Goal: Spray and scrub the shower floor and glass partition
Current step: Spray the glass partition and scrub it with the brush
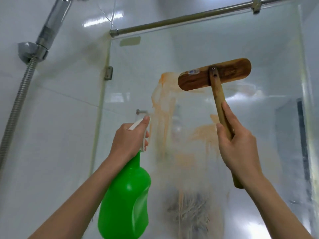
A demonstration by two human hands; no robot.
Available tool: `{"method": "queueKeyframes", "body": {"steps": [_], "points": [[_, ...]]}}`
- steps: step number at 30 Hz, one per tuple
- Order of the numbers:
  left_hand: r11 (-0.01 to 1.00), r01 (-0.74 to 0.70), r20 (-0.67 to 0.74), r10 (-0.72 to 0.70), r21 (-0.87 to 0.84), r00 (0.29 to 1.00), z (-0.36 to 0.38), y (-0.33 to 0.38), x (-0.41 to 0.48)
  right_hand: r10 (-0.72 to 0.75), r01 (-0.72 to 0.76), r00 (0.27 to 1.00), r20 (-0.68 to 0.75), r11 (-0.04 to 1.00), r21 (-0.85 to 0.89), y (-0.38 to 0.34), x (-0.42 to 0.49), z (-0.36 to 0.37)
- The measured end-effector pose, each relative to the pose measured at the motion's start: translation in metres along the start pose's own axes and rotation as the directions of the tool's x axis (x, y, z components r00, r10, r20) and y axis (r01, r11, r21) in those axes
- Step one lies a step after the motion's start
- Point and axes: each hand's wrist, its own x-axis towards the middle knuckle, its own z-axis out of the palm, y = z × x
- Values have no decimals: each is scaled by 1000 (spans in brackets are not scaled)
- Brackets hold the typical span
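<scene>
From the head view, the glass (259, 49) fills the middle and right of the scene, smeared with orange streaks (164, 104) that run down its centre. The brush (214, 74) has its wooden head high on the glass, just above the streaks; whether the bristles touch the pane cannot be told. The right hand (240, 145) is curled round the handle (220, 100) low down, forefinger laid along the shaft. The left hand (130, 137) grips the neck of the green bottle (126, 195) in front of the glass's left part, one finger up by the white spray head. The rail (181, 18) runs along the top of the glass. The floor is out of sight. The brush looks stiff and light, but wet wood may slip, so a hold nearer the head would likely give firmer pressure. The bottle is probably light plastic, best held at the neck. The glass is hard, slick and breakable, so even strokes seem wiser than knocks from the wooden edge.
</scene>
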Motion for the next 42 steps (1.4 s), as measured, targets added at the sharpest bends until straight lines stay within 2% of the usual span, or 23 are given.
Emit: {"method": "queueKeyframes", "body": {"steps": [3,7,11,16,20,30,42], "points": [[998,-12,-7,12,-65,1000,-9,-9,16,-7,7,1000,-8,998,-60,-6,2,10],[981,-36,81,53,-192,995,-15,-5,41,-15,11,999,-34,993,-114,-13,4,22],[989,-56,81,67,-134,994,-13,14,71,-3,-3,999,-47,993,-122,-22,11,26],[956,-63,70,87,-286,994,-12,46,114,-12,1,997,-79,989,-147,-34,21,21],[953,-46,74,71,-298,995,-4,61,131,-38,22,994,-98,988,-156,-37,23,8],[931,20,166,44,-363,985,42,64,116,0,-35,991,-137,967,-251,-36,24,-33],[912,27,306,109,-409,946,110,101,65,25,-79,988,-155,933,-350,-23,23,-79]]}}
